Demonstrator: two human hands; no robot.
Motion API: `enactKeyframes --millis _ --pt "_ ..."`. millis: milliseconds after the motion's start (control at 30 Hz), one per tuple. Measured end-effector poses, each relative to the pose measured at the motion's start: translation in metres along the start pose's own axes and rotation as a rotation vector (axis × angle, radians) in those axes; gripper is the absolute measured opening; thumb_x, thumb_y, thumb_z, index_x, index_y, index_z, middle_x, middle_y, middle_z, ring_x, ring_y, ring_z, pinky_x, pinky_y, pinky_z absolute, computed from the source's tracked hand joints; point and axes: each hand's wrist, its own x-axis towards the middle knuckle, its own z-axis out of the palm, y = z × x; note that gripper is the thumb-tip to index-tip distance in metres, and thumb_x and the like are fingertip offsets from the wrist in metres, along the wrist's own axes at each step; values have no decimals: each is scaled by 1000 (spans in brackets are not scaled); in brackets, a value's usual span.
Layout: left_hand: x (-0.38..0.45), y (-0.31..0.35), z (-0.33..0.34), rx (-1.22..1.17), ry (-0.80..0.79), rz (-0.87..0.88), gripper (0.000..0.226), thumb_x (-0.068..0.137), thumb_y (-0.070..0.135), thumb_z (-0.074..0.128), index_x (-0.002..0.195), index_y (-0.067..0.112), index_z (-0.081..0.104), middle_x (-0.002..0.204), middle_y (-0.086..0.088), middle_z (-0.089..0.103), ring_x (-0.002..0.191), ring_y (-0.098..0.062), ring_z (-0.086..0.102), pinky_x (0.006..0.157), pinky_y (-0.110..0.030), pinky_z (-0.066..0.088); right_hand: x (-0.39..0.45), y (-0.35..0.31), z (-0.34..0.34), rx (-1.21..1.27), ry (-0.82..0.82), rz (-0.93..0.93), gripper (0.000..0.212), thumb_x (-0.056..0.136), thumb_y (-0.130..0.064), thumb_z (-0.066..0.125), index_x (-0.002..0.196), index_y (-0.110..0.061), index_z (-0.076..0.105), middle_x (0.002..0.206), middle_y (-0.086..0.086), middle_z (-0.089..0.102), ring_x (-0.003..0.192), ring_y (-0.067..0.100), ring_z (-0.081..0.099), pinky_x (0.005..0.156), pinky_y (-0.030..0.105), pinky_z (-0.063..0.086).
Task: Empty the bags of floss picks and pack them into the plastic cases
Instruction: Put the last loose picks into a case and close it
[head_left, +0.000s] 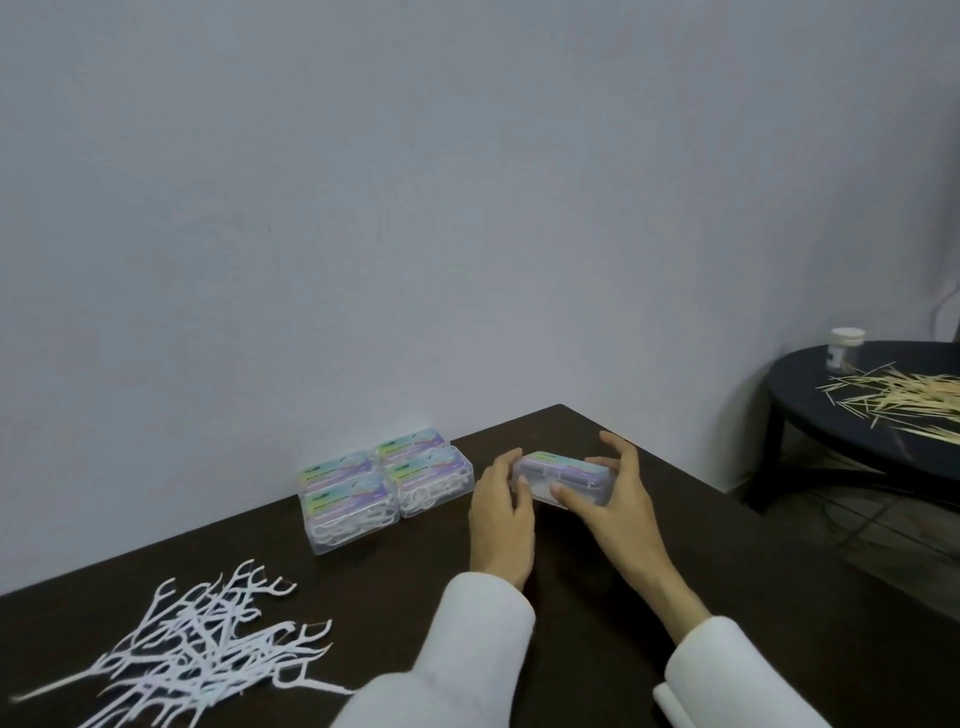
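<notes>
A clear plastic case (563, 477) sits on the dark table (649, 551), gripped at each end: left hand (501, 512) fingers curled round its left end, right hand (610, 499) fingers wrapped over its right end. Four filled cases (387, 486) stand just beside it, loose floss picks (202, 654) nearer the person. If its lid is not latched, a nudge may spill picks

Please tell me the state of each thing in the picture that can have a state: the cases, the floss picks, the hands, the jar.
Held case: lid shut, gripped at both ends.
Four stacked cases: shut, filled with picks, by the wall.
Loose floss picks: unpacked pile on the table.
Left hand: grips the case's left end.
Right hand: grips its right end.
Jar: upright, lid on.
Toothpicks: scattered on the round table.
</notes>
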Motion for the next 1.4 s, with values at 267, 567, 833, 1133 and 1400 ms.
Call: enactKeyframes --millis 267,567,833,1133,1400 --pt "-33 -2 -42 6 51 -2 33 98 29 45 130 26 48 129 6 52 117 -6 48 99 -25 41 -30 -23 23 135 -2 24 70 76 -31 71 135 -26 34 119 -3 48 100 8 50 65 10 40" --pt "-71 -11 -108 556 123 173 45 95 50 30 130 28 48 126 8 50 119 -8 46 97 -23 32 -74 -44 64 138 -117 -79 41 78 -50 51 114 -33 46 117 -6 47 100 3 52 68 14 46" --pt "-88 -26 -152 776 202 452 42 94 39 30 116 24 63 104 8 66 96 -9 63 88 -25 45 -102 -56 93 150 -170 -146 36 82 -50 49 111 -28 51 112 -9 51 104 5 54 78 17 45" --pt "-94 -35 -172 980 262 737 23 84 26 60 103 17 69 91 4 70 80 -12 65 89 -29 38 -120 -67 106 32 -185 -285 24 84 -55 48 102 -39 49 107 -20 50 102 -5 52 81 12 44" --pt "-96 -33 -169 1143 277 753 45 65 20 73 107 12 58 91 0 68 82 -15 65 91 -39 48 -122 -71 108 24 -156 -334 41 76 -64 45 108 -38 45 109 -20 50 103 0 55 80 16 48"
